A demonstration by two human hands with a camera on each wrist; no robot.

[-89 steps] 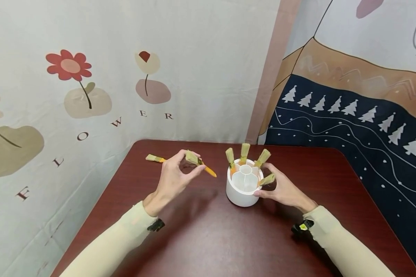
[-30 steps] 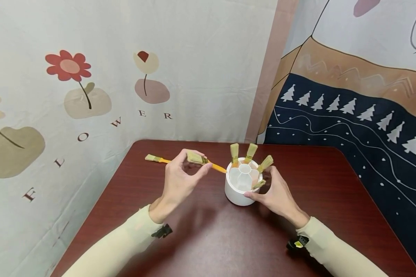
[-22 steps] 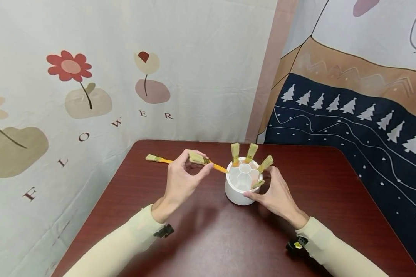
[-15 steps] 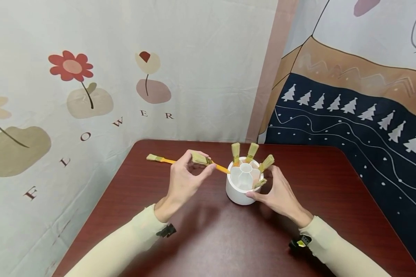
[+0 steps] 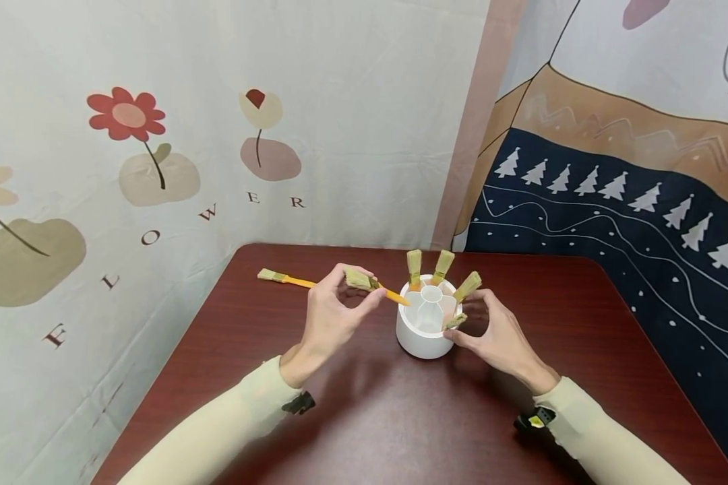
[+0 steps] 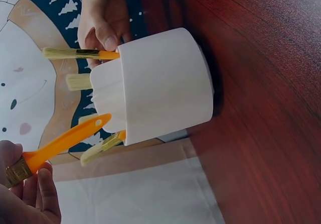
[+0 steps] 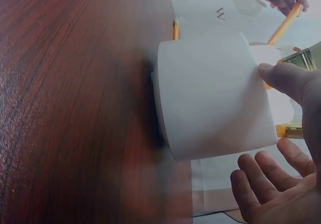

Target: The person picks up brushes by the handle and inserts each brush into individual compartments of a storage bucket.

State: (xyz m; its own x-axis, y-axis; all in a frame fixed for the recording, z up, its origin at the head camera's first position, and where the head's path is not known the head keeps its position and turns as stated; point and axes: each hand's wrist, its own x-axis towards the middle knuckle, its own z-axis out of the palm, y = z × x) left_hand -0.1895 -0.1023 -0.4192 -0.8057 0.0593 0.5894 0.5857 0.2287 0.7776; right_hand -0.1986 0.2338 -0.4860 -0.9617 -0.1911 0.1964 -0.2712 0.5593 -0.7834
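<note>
My left hand [image 5: 340, 316] pinches a paintbrush [image 5: 394, 295] at its metal ferrule, bristles toward me and the orange handle pointing right. The handle's tip overlaps the left rim of a white round brush holder [image 5: 421, 342] in the head view; in the left wrist view the handle [image 6: 70, 136] reaches over the opening. Several brushes stand bristles up in the holder's compartments, around a central tube. My right hand [image 5: 502, 337] steadies the holder's right side, thumb [image 7: 281, 76] on the rim and fingers round the far side, beside the brushes.
Another paintbrush [image 5: 285, 278] with an orange handle lies on the dark red table [image 5: 394, 431] at the back left, partly behind my left hand. A printed curtain [image 5: 364, 121] hangs right behind the table's far edge.
Over three seconds the holder has turned counterclockwise, carrying its brushes round. My left hand has moved right, bringing the brush handle over the rim. My right thumb has shifted slightly right along the rim.
</note>
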